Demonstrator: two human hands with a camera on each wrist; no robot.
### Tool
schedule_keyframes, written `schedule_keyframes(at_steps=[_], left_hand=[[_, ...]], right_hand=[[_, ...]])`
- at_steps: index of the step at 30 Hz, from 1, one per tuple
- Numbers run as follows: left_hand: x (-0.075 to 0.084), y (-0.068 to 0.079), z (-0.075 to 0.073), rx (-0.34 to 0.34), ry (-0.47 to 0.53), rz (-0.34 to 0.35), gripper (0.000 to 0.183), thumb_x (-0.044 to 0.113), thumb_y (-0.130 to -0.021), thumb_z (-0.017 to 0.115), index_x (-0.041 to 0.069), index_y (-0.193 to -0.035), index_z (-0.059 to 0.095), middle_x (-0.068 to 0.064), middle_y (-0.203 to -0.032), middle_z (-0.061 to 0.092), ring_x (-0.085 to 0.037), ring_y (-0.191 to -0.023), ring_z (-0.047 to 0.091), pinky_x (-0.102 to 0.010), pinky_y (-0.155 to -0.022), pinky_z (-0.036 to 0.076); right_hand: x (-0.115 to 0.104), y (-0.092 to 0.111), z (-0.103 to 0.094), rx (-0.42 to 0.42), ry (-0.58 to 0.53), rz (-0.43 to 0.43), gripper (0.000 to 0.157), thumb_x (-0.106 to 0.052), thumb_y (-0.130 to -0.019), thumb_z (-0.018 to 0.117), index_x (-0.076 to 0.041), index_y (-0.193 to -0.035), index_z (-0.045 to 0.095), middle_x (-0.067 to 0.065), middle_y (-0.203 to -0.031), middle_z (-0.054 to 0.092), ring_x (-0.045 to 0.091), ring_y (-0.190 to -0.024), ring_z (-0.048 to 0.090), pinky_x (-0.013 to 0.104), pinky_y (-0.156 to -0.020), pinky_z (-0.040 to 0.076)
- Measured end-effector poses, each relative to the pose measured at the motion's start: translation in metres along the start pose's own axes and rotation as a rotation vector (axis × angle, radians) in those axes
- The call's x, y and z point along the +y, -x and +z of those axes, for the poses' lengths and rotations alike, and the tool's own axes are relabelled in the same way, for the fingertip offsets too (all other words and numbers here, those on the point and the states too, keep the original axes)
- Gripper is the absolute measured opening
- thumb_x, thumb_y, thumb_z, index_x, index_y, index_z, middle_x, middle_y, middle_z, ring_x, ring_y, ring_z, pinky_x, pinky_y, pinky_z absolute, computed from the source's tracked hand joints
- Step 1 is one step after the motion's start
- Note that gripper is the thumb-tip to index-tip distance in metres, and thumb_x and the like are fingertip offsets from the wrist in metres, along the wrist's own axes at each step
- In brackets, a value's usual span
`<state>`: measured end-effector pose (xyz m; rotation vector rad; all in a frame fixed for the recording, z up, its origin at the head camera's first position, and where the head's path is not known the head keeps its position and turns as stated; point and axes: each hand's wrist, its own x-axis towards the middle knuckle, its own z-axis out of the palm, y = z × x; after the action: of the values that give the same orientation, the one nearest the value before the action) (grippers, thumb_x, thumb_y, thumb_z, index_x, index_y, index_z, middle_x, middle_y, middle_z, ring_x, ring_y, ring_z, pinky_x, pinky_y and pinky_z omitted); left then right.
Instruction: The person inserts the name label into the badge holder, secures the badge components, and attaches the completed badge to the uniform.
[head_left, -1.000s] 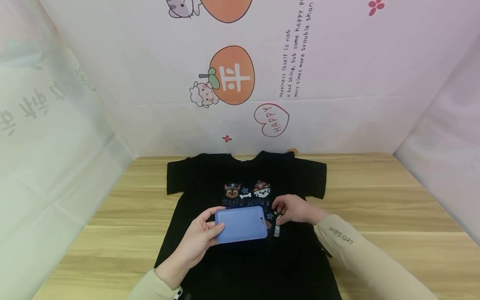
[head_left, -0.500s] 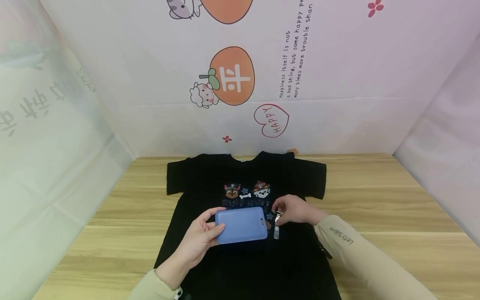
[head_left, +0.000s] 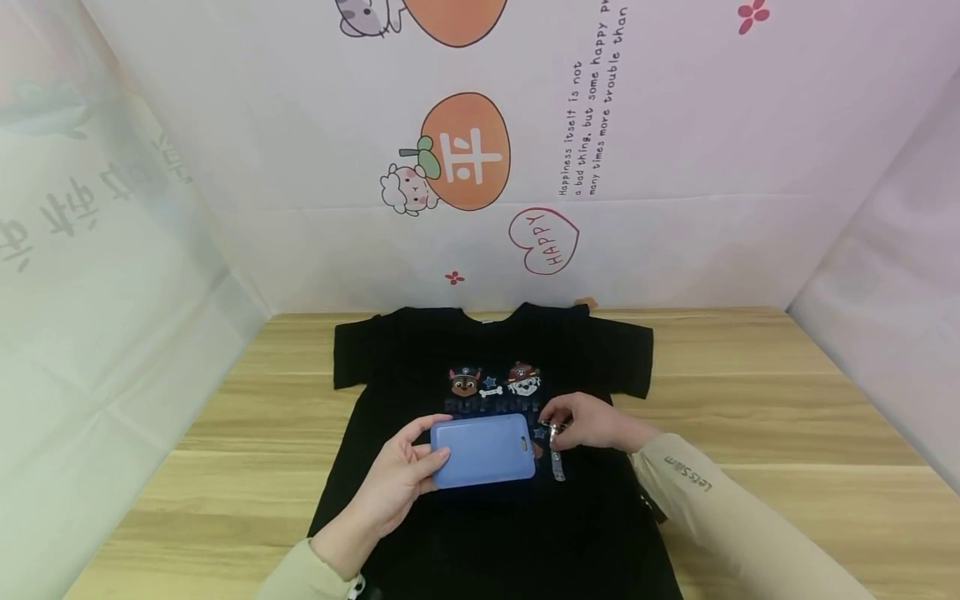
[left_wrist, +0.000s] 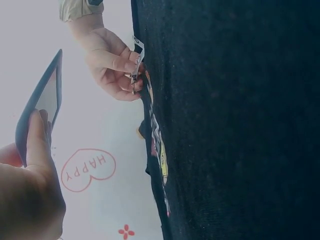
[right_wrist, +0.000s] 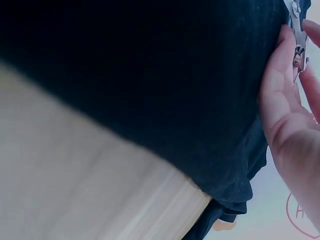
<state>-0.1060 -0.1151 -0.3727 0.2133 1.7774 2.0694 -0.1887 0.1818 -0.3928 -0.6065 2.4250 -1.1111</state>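
Observation:
My left hand [head_left: 393, 471] grips a light blue card holder [head_left: 483, 450] by its left end, thumb on the face. The holder's slotted end points right, above a black T-shirt [head_left: 487, 542]. In the left wrist view the holder [left_wrist: 36, 92] is seen nearly edge-on. To its right, my right hand [head_left: 592, 421] pinches a small badge clip [head_left: 557, 463] with metal parts and a clear strap hanging down. The clip [right_wrist: 299, 47] shows between thumb and fingers in the right wrist view. Holder and clip are apart.
The T-shirt lies spread on a wood-grain table [head_left: 750, 400], with a printed cartoon dog design [head_left: 491, 383] on its chest. A white patterned cloth [head_left: 337, 167] hangs behind the table, and more cloth stands at both sides.
The badge clip has turned a little in my right fingers, and its strap end has swung slightly to the right. The left hand and card holder have stayed in place.

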Motion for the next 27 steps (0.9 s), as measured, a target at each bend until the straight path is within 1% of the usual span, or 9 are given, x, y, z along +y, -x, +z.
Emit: schedule_keyframes(at_steps=[2,5,9,13,17,24,27], left_hand=[[0.000,0.000,0.000,-0.001,0.001,0.001,0.053,0.009,-0.097,0.051,-0.001,-0.143,0.026,-0.023,-0.121,0.062,-0.018,-0.098,0.067,-0.038,-0.087,0.053],[0.001,0.001,0.000,-0.006,0.002,0.008,0.054,0.009,-0.098,0.051,-0.002,-0.143,0.024,-0.024,-0.121,0.062,-0.017,-0.098,0.067,-0.038,-0.087,0.053],[0.001,0.001,0.001,-0.005,0.006,0.006,0.054,0.009,-0.098,0.050,-0.002,-0.143,0.025,-0.024,-0.120,0.062,-0.017,-0.097,0.067,-0.038,-0.087,0.053],[0.001,0.002,0.002,-0.004,0.006,0.006,0.053,0.008,-0.098,0.050,-0.002,-0.143,0.025,-0.024,-0.121,0.061,-0.018,-0.098,0.067,-0.038,-0.087,0.053],[0.001,0.002,0.002,-0.005,0.009,0.006,0.052,0.008,-0.098,0.049,-0.003,-0.143,0.025,-0.025,-0.122,0.060,-0.018,-0.098,0.067,-0.038,-0.087,0.053],[0.001,0.002,0.002,-0.005,0.009,0.006,0.053,0.008,-0.098,0.049,-0.002,-0.143,0.025,-0.026,-0.123,0.060,-0.018,-0.099,0.066,-0.038,-0.087,0.053],[0.001,0.002,0.002,-0.006,0.010,0.006,0.053,0.008,-0.098,0.049,-0.002,-0.144,0.025,-0.026,-0.123,0.060,-0.018,-0.099,0.066,-0.037,-0.087,0.053]], right_hand=[[-0.001,0.001,0.000,-0.004,-0.035,0.020,0.034,-0.004,-0.078,0.069,0.002,-0.110,0.061,0.007,-0.088,0.062,0.014,-0.074,0.059,0.031,-0.071,0.055],[-0.002,0.003,0.000,-0.005,-0.119,0.048,0.036,-0.003,-0.080,0.067,0.004,-0.114,0.058,0.010,-0.090,0.061,0.015,-0.077,0.062,0.033,-0.073,0.057],[-0.003,0.007,-0.001,0.019,-0.223,0.082,0.038,-0.002,-0.083,0.066,0.006,-0.119,0.054,0.012,-0.092,0.059,0.017,-0.080,0.064,0.036,-0.076,0.057],[-0.003,0.010,-0.002,0.066,-0.279,0.109,0.039,-0.003,-0.085,0.066,0.007,-0.121,0.052,0.012,-0.092,0.059,0.017,-0.080,0.065,0.037,-0.076,0.057],[-0.005,0.015,-0.003,0.107,-0.334,0.116,0.041,-0.004,-0.087,0.065,0.008,-0.123,0.050,0.011,-0.093,0.060,0.016,-0.081,0.064,0.036,-0.077,0.057],[-0.004,0.018,-0.004,0.142,-0.431,0.119,0.045,-0.005,-0.090,0.062,0.010,-0.127,0.043,0.007,-0.090,0.063,0.013,-0.080,0.064,0.032,-0.076,0.057],[-0.004,0.018,-0.002,0.170,-0.468,0.129,0.046,-0.006,-0.090,0.061,0.010,-0.128,0.041,0.006,-0.088,0.063,0.012,-0.078,0.064,0.029,-0.075,0.057]])
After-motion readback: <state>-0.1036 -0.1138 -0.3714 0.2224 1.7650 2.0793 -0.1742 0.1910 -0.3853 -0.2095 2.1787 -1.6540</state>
